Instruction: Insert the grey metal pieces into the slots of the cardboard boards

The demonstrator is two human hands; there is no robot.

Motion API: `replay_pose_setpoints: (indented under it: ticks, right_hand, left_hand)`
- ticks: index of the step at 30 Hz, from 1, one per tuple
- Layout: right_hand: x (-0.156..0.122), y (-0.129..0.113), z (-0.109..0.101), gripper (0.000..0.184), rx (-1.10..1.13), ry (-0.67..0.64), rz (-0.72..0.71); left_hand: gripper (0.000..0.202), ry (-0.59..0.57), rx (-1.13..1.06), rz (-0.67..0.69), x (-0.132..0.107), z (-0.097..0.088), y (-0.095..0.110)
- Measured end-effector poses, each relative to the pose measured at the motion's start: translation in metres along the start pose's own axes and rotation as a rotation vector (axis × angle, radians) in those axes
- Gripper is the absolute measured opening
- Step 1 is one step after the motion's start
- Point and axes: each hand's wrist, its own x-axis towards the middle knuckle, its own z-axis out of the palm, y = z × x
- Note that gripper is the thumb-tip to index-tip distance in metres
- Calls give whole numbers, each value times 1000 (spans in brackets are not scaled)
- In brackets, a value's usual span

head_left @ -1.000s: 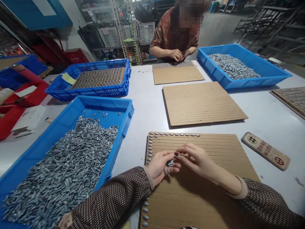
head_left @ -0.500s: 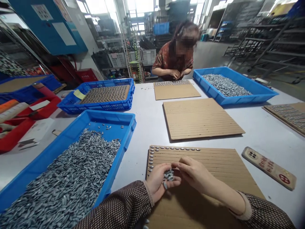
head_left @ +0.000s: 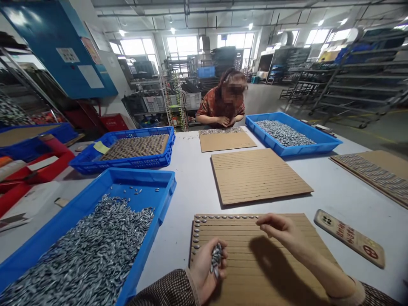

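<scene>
My left hand is cupped around a small bunch of grey metal pieces, resting on the near slotted cardboard sheet. My right hand hovers over the sheet's top edge, fingers pinched together at the end of the row of pieces seated in the top slot; what it pinches is too small to make out. More pieces run down the sheet's left edge. A blue tray heaped with loose grey pieces stands just left of my left hand.
An unfilled slotted cardboard sheet lies beyond mine. Across the table a person works at another sheet, beside a blue tray of pieces. A blue crate holds a filled sheet. A flat printed strip lies at my right; a partly filled sheet lies far right.
The camera has tilted up. My right hand left my left hand and moved up and right to the top row. My left hand stayed near, holding the pieces.
</scene>
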Motion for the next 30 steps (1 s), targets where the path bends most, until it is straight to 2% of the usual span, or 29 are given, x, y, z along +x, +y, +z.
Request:
replay_pose_setpoints:
  ticks: [3,5,7,11,16,21,30]
  right_hand:
    - [4,12,-15,35,-27,54,31]
    - [6,20,-27,32,-113,99,-2]
    - [7,29,-39,31,-244,140,-29]
    - [11,45,-55,29,-413,160,-93]
    - [22,51,-53,21,-532,116,-163]
    - [28,56,-47,20,-545,9,-291]
    - [31,63,-50,24,-700,-7,-373]
  left_hand:
    - [20,-51,48,-78,-1,1,-3]
    - [23,-98,74,-32,-1,0,-6]
    - [23,-87,101,11,0,-1,-10]
    - [25,-133,149,-73,2,-4,-16]
    - [23,-100,127,-5,3,-3,-19]
    - [23,-195,189,13,2,-2,-21]
    - [23,-169,218,27,3,-4,-19]
